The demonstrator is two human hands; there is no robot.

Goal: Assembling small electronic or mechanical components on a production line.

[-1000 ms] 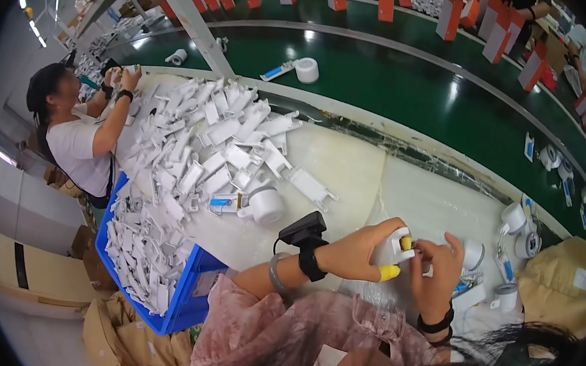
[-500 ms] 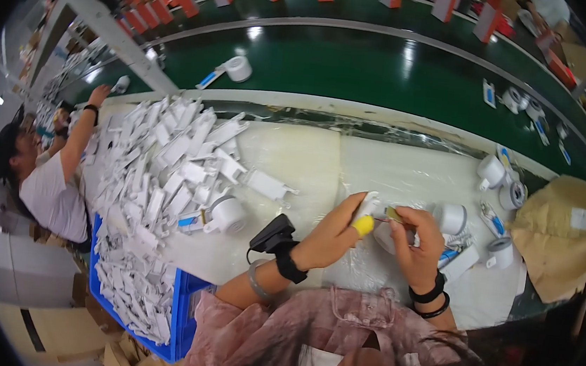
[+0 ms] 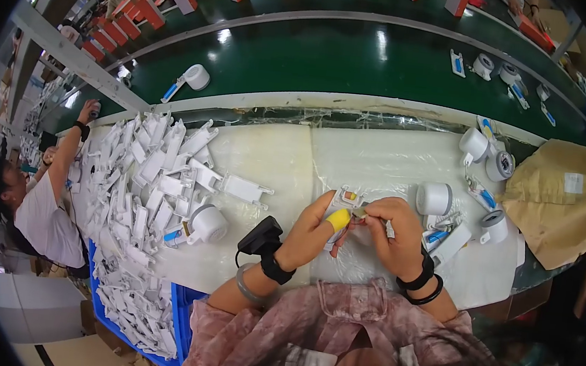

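Observation:
My left hand (image 3: 311, 233), a yellow cover on its thumb, grips a white plastic housing (image 3: 340, 200). A small orange-and-yellow patch shows near the housing's top end. Close against it, my right hand (image 3: 400, 237) pinches a small flat greenish piece (image 3: 359, 213) between thumb and fingertips. Fingers hide most of that piece and the housing's lower part. Just right of my right hand, a white round cup-shaped unit (image 3: 434, 199) lies on the table, and a flat white plastic part (image 3: 451, 245) lies below it.
A heap of white plastic parts (image 3: 149, 176) covers the table's left side, above a blue bin (image 3: 181, 320) of similar parts. More round units (image 3: 493, 227) lie right, beside brown paper (image 3: 556, 201). A green conveyor (image 3: 298, 60) runs behind. Another person (image 3: 49, 219) works at left.
The housing has turned, so its inner face shows. My right hand has brought the small piece from beside the housing up against it. The whole view has shifted slightly.

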